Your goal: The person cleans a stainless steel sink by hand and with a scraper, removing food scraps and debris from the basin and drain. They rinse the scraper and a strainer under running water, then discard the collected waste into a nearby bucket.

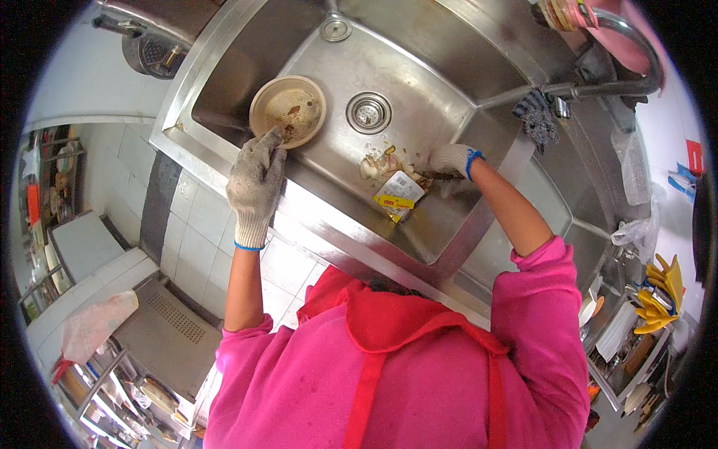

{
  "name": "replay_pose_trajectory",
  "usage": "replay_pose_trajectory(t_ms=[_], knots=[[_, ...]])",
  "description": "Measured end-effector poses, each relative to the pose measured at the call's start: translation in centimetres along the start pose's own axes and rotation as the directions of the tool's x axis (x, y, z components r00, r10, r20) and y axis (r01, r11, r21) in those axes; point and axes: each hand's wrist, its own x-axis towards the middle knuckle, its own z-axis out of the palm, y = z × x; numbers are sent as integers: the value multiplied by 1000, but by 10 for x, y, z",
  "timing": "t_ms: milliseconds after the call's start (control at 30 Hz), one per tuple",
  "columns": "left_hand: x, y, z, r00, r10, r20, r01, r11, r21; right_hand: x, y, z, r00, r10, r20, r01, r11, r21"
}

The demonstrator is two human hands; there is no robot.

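Observation:
My left hand (pixel 255 179), in a grey-stained knit work glove, grips the near rim of a round beige plastic strainer basket (pixel 263 95) with brown scraps in it. The basket is at the left side of a stainless steel sink basin. My right hand (pixel 450 160), in a pale knit glove with a blue cuff edge, is low in the basin beside a pile of food scraps (pixel 381 165); its fingers are partly hidden, so its grip is unclear. A white and yellow printed packet (pixel 399 193) lies against the pile. Left of the hand is the drain (pixel 368 113).
A steel divider (pixel 477 224) separates this basin from another at right. A faucet (pixel 606 88) curves over it, with a dark mesh cloth (pixel 535 120) beside it. Yellow rubber gloves (pixel 662 294) hang at far right. A round overflow fitting (pixel 335 29) is at the basin's far end.

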Motion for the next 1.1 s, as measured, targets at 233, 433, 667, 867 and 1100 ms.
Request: replay_pose_trajectory(t_ms=[233, 433, 667, 867, 1100], knots=[[4, 4, 1, 998, 16, -54, -15, 1000, 4, -20, 13, -46, 869, 405, -285, -394, 914, 99], [1, 1, -1, 998, -5, -59, 6, 1000, 23, 8, 32, -50, 645, 700, -307, -662, 713, 233], [-1, 0, -1, 998, -50, 27, 49, 998, 37, 42, 39, 17, 961, 172, -217, -165, 985, 50], [3, 5, -3, 999, -37, 37, 37, 999, 20, -23, -16, -21, 990, 94, -107, -104, 991, -88], [7, 6, 2, 1000, -11, 3, 11, 1000, 18, 17, -10, 43, 992, -84, 93, 106, 960, -257]])
